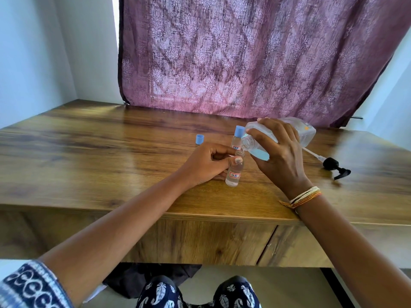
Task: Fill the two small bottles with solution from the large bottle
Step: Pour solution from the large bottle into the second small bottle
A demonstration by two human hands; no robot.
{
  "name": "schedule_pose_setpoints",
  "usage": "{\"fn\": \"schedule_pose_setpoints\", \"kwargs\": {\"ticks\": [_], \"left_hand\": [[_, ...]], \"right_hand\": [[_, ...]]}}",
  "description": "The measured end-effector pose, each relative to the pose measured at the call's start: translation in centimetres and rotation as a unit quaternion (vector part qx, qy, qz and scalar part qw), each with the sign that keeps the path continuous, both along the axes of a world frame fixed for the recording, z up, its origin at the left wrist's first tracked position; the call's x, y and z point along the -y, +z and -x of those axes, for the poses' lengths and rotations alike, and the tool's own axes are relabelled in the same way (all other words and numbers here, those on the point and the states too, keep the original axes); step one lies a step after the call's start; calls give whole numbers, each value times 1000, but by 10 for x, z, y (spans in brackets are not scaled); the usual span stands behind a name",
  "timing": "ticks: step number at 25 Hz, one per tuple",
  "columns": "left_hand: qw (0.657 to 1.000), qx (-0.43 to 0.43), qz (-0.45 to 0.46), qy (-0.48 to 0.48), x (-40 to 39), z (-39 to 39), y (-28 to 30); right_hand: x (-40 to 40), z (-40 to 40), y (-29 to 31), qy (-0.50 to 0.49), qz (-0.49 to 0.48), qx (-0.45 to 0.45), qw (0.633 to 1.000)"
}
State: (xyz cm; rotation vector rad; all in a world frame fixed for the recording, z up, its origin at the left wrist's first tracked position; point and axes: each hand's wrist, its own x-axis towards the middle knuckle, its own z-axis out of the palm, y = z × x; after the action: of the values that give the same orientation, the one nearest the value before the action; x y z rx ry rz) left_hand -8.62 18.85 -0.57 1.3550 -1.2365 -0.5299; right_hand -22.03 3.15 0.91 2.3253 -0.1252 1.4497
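On the wooden surface (89,152) before a purple curtain (244,52), the left hand (206,165) clasped the open small bottle (233,174) while the right hand (278,152) gripped the tilted large bottle (302,130).

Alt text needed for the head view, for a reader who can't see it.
The right hand tips the large bottle over an open small bottle steadied by the left hand on a wooden table. A capped small bottle, loose blue cap and pump sit nearby.

A wooden table (89,152) is standing against a purple patterned curtain (244,56), which is hanging behind its far edge. Pale walls (33,52) are flanking the curtain on both sides. Daylight is glowing through the curtain and shining on the tabletop.
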Motion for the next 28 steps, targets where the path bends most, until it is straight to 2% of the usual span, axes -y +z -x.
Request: {"fn": "schedule_pose_setpoints", "kwargs": {"ticks": [9, 18, 21, 23, 25, 26, 28], "left_hand": [[1000, -3, 7, -3, -1, 0, -1], [1000, 7, 25, -10, 2, -4, -6], [999, 11, 29, -10, 3, -6, -7], [999, 5, 31, -18, 2, -6, -7], [999, 9, 29, -22, 2, -6, -6], [999, 16, 29, -22, 1, -6, -5], [999, 23, 31, -24, 0, -6, -4]], "right_hand": [[-1, -1, -1, 29, -57, -1, 998], [7, -1, 36, 85, -250, 18, 964], [17, -3, 53, 94, -350, 30, 932], [30, -6, 66, 102, -451, 31, 886], [46, -7, 74, 151, -538, 24, 829], [54, -8, 75, 173, -564, 21, 807], [65, -10, 74, 196, -583, 18, 788]]}}
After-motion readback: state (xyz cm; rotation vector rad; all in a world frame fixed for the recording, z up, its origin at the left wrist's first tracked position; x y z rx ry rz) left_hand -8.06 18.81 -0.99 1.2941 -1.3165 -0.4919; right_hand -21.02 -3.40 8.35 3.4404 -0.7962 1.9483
